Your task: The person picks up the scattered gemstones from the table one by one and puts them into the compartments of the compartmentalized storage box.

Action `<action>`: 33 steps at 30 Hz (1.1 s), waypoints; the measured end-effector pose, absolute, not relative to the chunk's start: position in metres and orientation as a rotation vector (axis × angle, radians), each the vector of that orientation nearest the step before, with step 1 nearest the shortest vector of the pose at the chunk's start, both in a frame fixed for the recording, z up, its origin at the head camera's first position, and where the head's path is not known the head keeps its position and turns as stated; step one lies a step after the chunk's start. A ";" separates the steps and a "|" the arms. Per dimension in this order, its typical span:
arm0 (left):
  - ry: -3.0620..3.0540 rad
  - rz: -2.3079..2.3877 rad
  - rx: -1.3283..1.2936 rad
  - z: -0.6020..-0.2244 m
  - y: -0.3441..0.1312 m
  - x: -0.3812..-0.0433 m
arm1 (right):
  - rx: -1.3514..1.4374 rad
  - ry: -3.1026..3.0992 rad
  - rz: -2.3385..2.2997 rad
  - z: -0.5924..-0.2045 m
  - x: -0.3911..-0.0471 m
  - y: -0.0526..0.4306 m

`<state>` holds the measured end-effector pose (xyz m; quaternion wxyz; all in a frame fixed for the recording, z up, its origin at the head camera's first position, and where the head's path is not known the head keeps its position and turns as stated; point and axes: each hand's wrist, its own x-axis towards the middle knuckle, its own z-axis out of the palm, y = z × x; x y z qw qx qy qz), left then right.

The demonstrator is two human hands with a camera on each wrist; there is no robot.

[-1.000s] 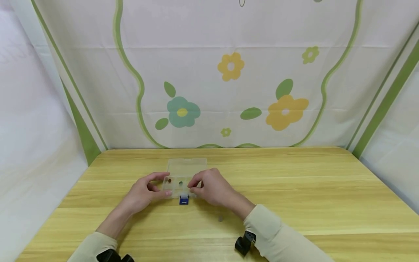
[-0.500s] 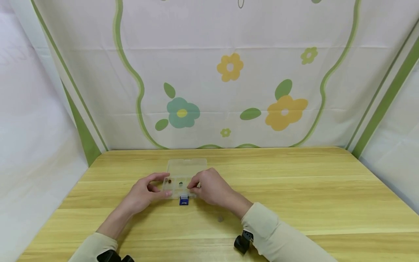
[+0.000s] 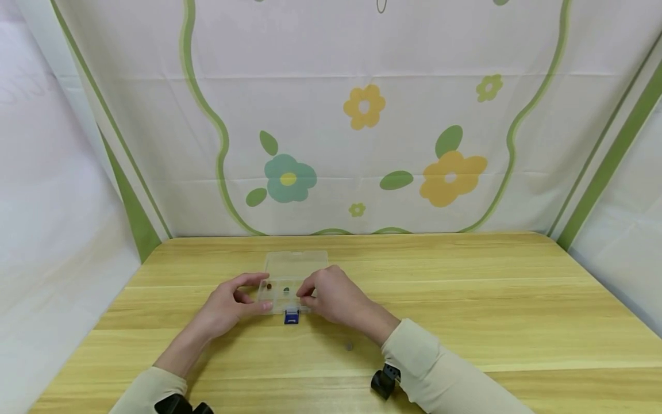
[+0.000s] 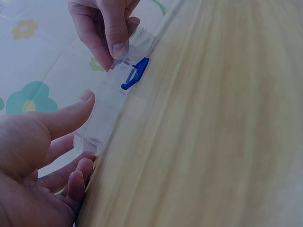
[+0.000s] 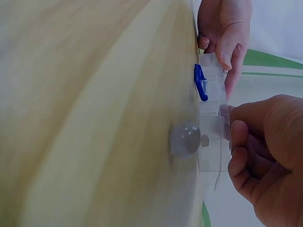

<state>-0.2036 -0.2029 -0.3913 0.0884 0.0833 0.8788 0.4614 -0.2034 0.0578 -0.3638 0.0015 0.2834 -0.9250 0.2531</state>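
A clear plastic compartment box (image 3: pixel 279 303) lies on the table with its lid (image 3: pixel 296 264) folded back and a blue latch (image 3: pixel 291 317) hanging at the front. My left hand (image 3: pixel 226 305) grips its left end, thumb at the front and index finger at the rear. My right hand (image 3: pixel 336 296) is at the right compartments, thumb and index fingertips close together; whatever may be between them is hidden. A small dark red bead (image 3: pixel 269 286) sits in the back left compartment, a dark green bead (image 3: pixel 287 290) in the middle one. Between box and right forearm lies a greyish translucent ball (image 5: pixel 185 139).
The wooden table (image 3: pixel 465 299) stretches far to the right of the box. Behind it hangs a white cloth (image 3: pixel 331 126) with printed flowers, and more cloth closes off both sides. Each wrist carries a black camera, such as the right wrist's camera (image 3: pixel 384 384).
Both hands stay at the box in nearly the same pose. My right forearm has shifted very slightly to the left; the beads and the box have not visibly moved.
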 end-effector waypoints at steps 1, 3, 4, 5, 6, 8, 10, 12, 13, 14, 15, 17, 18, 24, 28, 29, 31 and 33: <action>2.616 1.373 0.249 -0.391 -0.203 -0.204 | 0.888 -2.905 0.801 -0.364 -0.203 0.058; 2.616 1.375 0.252 -0.391 -0.203 -0.204 | 0.888 -2.905 0.812 -0.363 -0.203 0.058; 2.615 1.376 0.254 -0.391 -0.203 -0.204 | 0.889 -2.905 0.812 -0.363 -0.203 0.058; 2.614 1.375 0.254 -0.391 -0.203 -0.204 | 0.889 -2.905 0.814 -0.363 -0.203 0.058; 2.614 1.377 0.255 -0.391 -0.203 -0.204 | 0.890 -2.904 0.816 -0.363 -0.203 0.058; 2.611 1.381 0.251 -0.391 -0.203 -0.203 | 0.892 -2.905 0.820 -0.362 -0.204 0.058; 2.609 1.381 0.246 -0.391 -0.202 -0.203 | 0.895 -2.908 0.816 -0.362 -0.205 0.059; 2.605 1.383 0.239 -0.390 -0.202 -0.203 | 0.907 -2.905 0.818 -0.362 -0.205 0.059; 2.604 1.384 0.236 -0.390 -0.202 -0.203 | 0.913 -2.903 0.817 -0.362 -0.205 0.059; 2.604 1.385 0.235 -0.390 -0.201 -0.203 | 0.919 -2.900 0.817 -0.362 -0.205 0.059; 2.604 1.384 0.236 -0.390 -0.201 -0.203 | 0.925 -2.898 0.818 -0.362 -0.206 0.059; 2.603 1.386 0.235 -0.390 -0.202 -0.203 | 0.938 -2.892 0.821 -0.362 -0.206 0.059; 2.603 1.386 0.235 -0.390 -0.202 -0.203 | 0.942 -2.890 0.822 -0.362 -0.207 0.059; 2.610 1.376 0.244 -0.389 -0.202 -0.203 | 0.970 -2.877 0.873 -0.362 -0.207 0.063; 2.613 1.369 0.250 -0.389 -0.203 -0.204 | 0.961 -2.870 0.971 -0.359 -0.207 0.069; 2.613 1.369 0.250 -0.389 -0.202 -0.204 | 0.954 -2.869 1.000 -0.358 -0.207 0.071; 2.611 1.373 0.246 -0.389 -0.202 -0.204 | 0.949 -2.861 1.043 -0.355 -0.206 0.077; 2.610 1.376 0.246 -0.390 -0.202 -0.204 | 0.944 -2.854 1.070 -0.352 -0.204 0.083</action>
